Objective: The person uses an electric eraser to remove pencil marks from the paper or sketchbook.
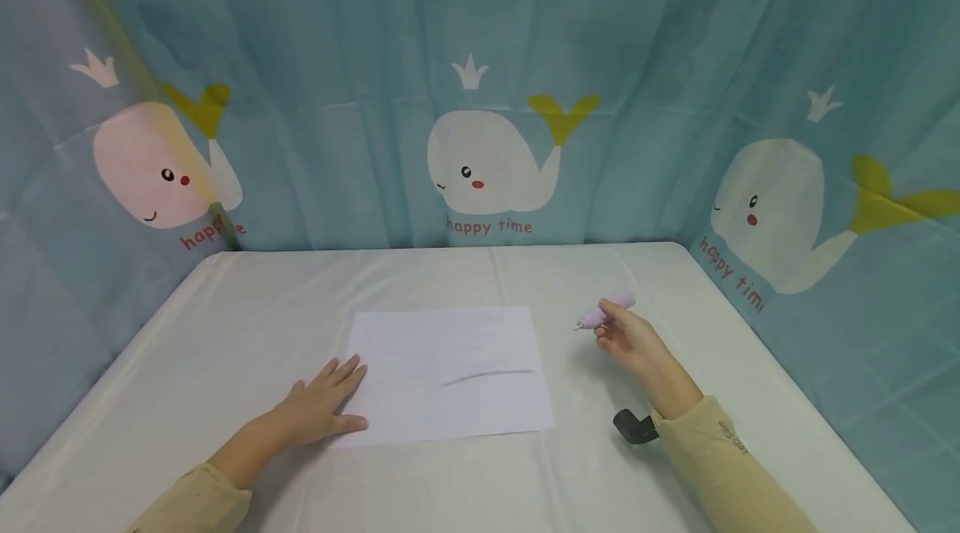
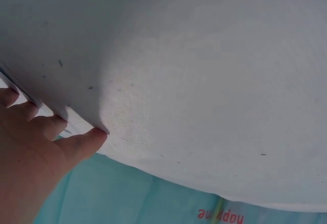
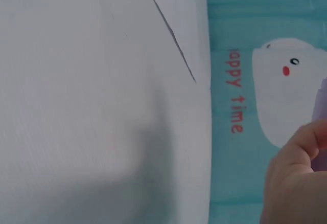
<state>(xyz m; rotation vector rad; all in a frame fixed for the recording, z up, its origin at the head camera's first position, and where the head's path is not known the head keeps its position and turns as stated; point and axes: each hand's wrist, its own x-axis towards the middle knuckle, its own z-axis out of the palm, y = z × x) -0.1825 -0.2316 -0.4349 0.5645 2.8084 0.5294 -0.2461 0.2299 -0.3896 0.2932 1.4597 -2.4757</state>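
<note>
A white sheet of paper lies on the white table, with a thin curved line or crease at its right half. My left hand rests with fingers spread at the sheet's left edge; the left wrist view shows that hand with its fingertips along the paper's edge. To the right of the sheet, my right hand pinches a lilac pen-shaped tool above the table, its narrow tip pointing left toward the paper. In the right wrist view the right hand and the lilac tool are partly cut off.
A black object, partly hidden by the right sleeve, shows beside the right forearm. Blue curtains with whale prints hang at the back and both sides of the white table. Several small dark specks show in the left wrist view.
</note>
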